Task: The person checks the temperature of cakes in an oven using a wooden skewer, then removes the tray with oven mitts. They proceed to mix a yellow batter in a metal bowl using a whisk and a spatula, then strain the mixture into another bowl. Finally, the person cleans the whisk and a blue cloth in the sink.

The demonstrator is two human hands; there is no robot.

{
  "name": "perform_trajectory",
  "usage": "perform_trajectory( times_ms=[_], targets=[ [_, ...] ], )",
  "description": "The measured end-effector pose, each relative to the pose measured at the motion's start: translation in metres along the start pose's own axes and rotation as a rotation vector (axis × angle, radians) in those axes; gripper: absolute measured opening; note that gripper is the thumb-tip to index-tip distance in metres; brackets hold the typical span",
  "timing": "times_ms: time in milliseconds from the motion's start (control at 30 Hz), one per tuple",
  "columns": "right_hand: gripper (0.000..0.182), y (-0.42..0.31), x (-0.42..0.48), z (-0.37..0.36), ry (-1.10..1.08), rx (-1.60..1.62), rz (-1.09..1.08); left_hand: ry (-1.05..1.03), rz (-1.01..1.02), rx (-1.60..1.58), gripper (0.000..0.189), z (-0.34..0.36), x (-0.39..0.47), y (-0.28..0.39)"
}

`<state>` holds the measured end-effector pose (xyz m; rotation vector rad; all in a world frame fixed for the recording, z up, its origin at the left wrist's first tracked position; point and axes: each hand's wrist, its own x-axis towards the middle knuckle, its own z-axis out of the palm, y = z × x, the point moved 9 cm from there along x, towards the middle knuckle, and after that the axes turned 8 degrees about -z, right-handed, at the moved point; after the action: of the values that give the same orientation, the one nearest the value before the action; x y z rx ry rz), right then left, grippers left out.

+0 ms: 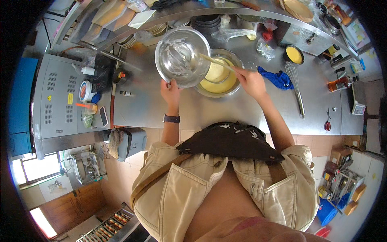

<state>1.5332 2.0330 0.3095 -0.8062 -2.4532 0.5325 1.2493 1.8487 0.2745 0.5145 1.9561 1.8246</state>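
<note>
My left hand [171, 92] grips the rim of a stainless steel mixing bowl [169, 39], tipped so its inside shows streaks of pale residue. In my right hand [251, 83] is a cream-coloured spatula [219, 62], its far end reaching over the tipped bowl's right side. Partly behind and below that bowl, a second steel bowl [242, 60] stands on the worktop with yellow batter [217, 87] inside. A paler, frothy mass [217, 72] lies in the batter, edged by a thin curved line; I cannot tell whether that is a utensil.
On the steel worktop [145, 112] to the right lie a blue cloth [276, 78], a balloon whisk [297, 87], a dark round pan of yellow mixture [294, 55], and red-handled scissors [327, 123]. A small bottle [125, 93] is at left. A loaded shelf [193, 11] overhangs the back.
</note>
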Motion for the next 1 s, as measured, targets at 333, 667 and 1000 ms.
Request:
perform_trajectory(
  times_ms=[333,667,1000],
  targets=[
    [0.039,-0.038,0.077,-0.024,0.165,-0.207,-0.264,-0.134,0.07,0.035,0.02,0.018,0.008,0.008],
    [0.033,-0.017,0.023,0.021,0.119,-0.003,-0.206,-0.09,0.076,-0.045,0.02,0.02,0.007,0.027],
    [0.032,-0.03,0.029,0.013,-0.01,-0.101,-0.161,-0.118,0.136,-0.137,0.019,0.029,0.013,0.024]
  ],
)
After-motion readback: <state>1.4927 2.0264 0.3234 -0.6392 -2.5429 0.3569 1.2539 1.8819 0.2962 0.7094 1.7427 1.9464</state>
